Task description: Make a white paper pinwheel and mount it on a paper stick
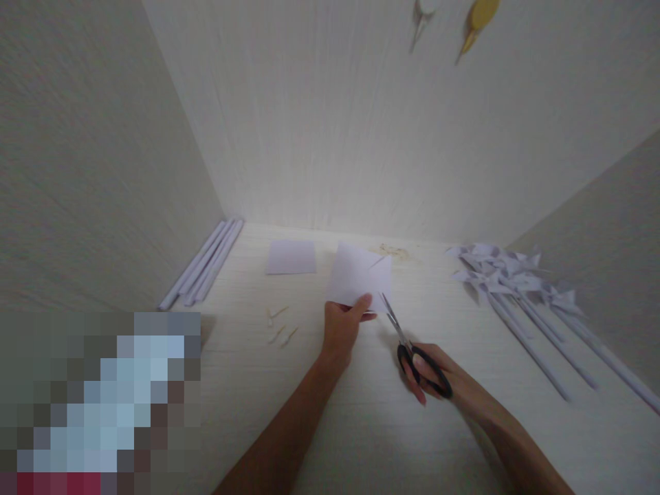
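My left hand (346, 328) pinches the lower edge of a white square sheet of paper (355, 275), thumb on top and fingers beneath. One slit runs inward from the paper's upper right corner. In my right hand (430, 368) is a pair of scissors (405, 340) with black handles. Their blades are slightly apart, with the tips at the paper's lower right corner. Whether the blades are cutting into it I cannot tell.
A separate stack or sheet of white paper (291, 256) lies at the back left. Several rolled paper sticks (206, 265) rest along the left wall. Small thin bits (278, 330) lie left of my hand. Paper pinwheels on sticks (510, 282) are piled at right. A pixelated block covers the lower left.
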A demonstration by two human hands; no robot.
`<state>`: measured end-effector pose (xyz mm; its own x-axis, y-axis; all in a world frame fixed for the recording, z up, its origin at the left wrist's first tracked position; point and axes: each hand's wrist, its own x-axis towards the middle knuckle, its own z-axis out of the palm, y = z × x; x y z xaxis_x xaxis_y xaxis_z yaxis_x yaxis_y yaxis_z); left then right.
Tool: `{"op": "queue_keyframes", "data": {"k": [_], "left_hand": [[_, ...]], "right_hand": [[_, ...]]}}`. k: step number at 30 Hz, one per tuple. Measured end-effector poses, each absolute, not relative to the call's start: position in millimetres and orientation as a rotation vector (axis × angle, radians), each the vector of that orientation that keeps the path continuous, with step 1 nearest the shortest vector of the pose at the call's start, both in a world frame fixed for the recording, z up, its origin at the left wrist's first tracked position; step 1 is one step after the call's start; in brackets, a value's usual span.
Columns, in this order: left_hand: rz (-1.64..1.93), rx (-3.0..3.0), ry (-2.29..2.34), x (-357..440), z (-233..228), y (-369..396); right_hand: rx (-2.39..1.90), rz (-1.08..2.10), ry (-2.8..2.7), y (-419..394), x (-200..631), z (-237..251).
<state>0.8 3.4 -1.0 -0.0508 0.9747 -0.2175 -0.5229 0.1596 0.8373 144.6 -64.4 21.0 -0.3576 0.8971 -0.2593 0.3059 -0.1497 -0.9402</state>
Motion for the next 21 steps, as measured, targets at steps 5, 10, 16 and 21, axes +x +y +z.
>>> {"op": "queue_keyframes", "data": {"k": [5,10,16,21], "left_hand": [[1.345,0.622,0.961,-0.2,1.6,3.5],[1.346,0.667,0.970,-2.9,4.1,4.0],[1.345,0.683,0.968,-4.2,3.3,4.2],[1.341,0.676,0.973,-4.1,3.2,4.5]], "right_hand": [[-1.343,1.527,-1.680,-63.5,145.4,20.7],[-1.352,1.499,-1.718,-63.1,144.8,23.1],[-1.341,1.453,-1.795,-62.4,144.5,24.3],[-1.375,1.413,-1.829,-61.0,144.6,21.6]]}}
